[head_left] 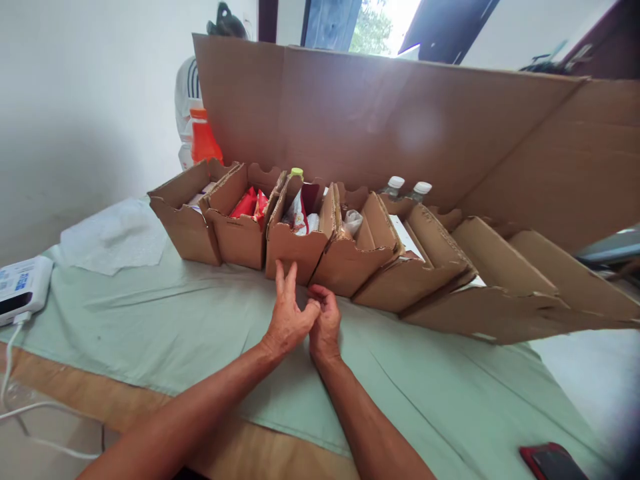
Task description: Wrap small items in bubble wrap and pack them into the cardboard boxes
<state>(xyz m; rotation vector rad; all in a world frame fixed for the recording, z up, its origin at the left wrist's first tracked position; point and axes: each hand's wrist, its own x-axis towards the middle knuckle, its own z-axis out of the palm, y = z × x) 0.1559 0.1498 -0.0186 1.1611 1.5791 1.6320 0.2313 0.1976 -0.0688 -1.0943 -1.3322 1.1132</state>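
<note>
My left hand [291, 312] is held low over the green cloth, two fingers stretched toward the front of a cardboard bin [299, 250]. Its thumb meets my right hand [325, 323], whose fingers curl inward. Whatever the right fingers may hold is hidden. Inside the bin stand a red-and-white packet [300, 212] and other wrapped things. To its left, another bin [237, 237] contains red packets [245, 203]. A clear plastic bag [353, 221] shows in the bin on the right [357, 263].
More cardboard bins [435, 283] continue to the right. Behind them rises a cardboard panel [350, 113], with white-capped bottles [395, 183] and an orange bottle [203, 140] nearby. Bubble wrap [115, 237], a white device with a cable [25, 287] and a phone [553, 461] lie around.
</note>
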